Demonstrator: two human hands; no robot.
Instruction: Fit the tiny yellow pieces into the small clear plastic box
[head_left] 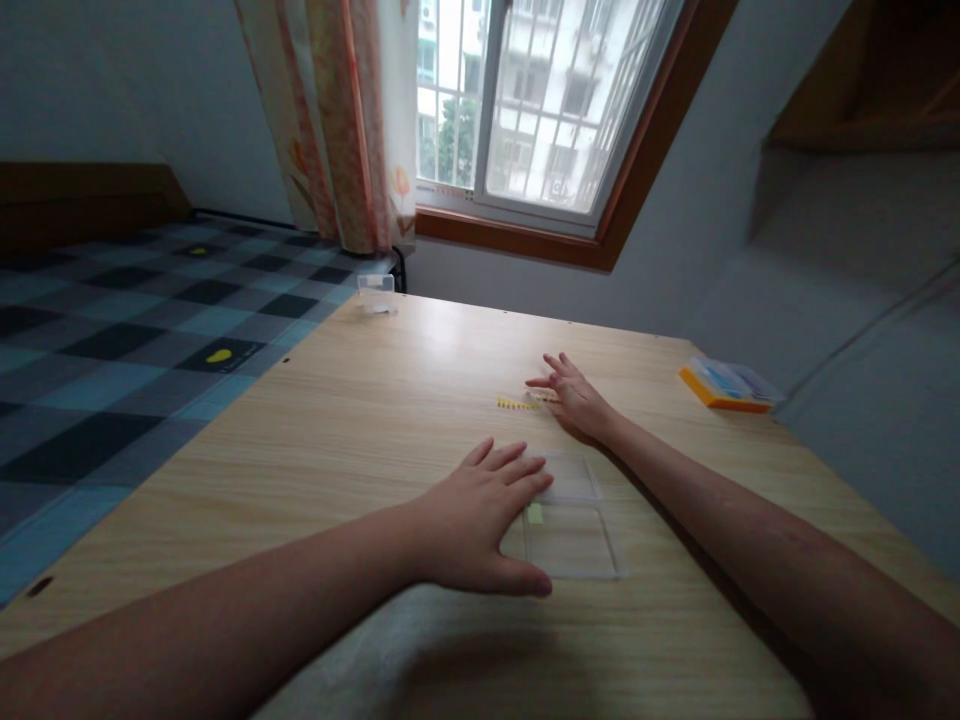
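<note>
My left hand (480, 515) lies flat on the wooden table (360, 420), fingers stretched out, its fingertips resting on the edge of an opened clear plastic case (574, 530). A small yellow-green piece (534, 513) sits inside the case by my fingers. My right hand (574, 395) reaches further out, fingers spread, its fingertips at a short row of small yellow pieces (516, 403) lying on the table. Whether it pinches any of them I cannot make out.
A small clear plastic box (376, 292) stands at the table's far left corner. An orange and blue flat box (726, 385) lies at the right edge. A bed with a checked blue cover (135, 330) runs along the left. A window and curtain are behind.
</note>
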